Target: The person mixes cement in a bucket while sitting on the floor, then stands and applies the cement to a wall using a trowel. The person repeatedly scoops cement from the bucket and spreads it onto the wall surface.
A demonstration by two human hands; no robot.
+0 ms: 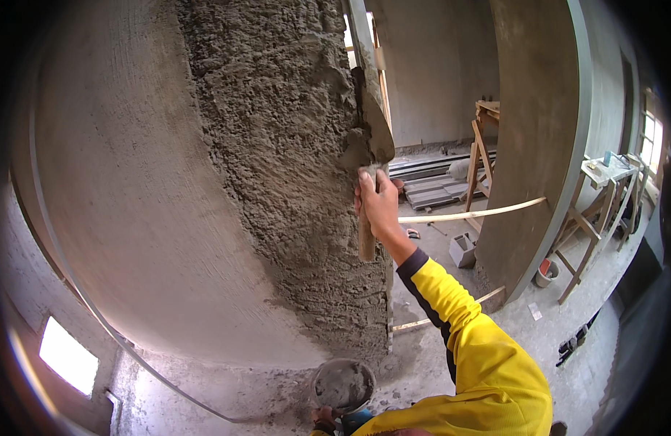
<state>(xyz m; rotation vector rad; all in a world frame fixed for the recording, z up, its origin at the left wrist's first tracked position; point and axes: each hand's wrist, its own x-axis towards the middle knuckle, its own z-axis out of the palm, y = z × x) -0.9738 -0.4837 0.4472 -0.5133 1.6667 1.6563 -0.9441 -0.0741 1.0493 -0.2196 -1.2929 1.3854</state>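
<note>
Rough mortar (277, 145) covers part of the wall (132, 182). My right fingers (366, 183) wrap the trowel handle (366, 241) — probably to steady the blade (380, 134) at the wall's edge — while my left hand (324, 417) is by the bucket (367, 372) below, its grip unclear to me.

The dark grey mortar layer (285, 145) looked rough and pitted, the pale grey plastered wall (139, 189) at left smooth and matt. The grey metal trowel (380, 134) had a straight wooden handle (366, 238); the long yellow sleeve (488, 356) was creased cloth.
</note>
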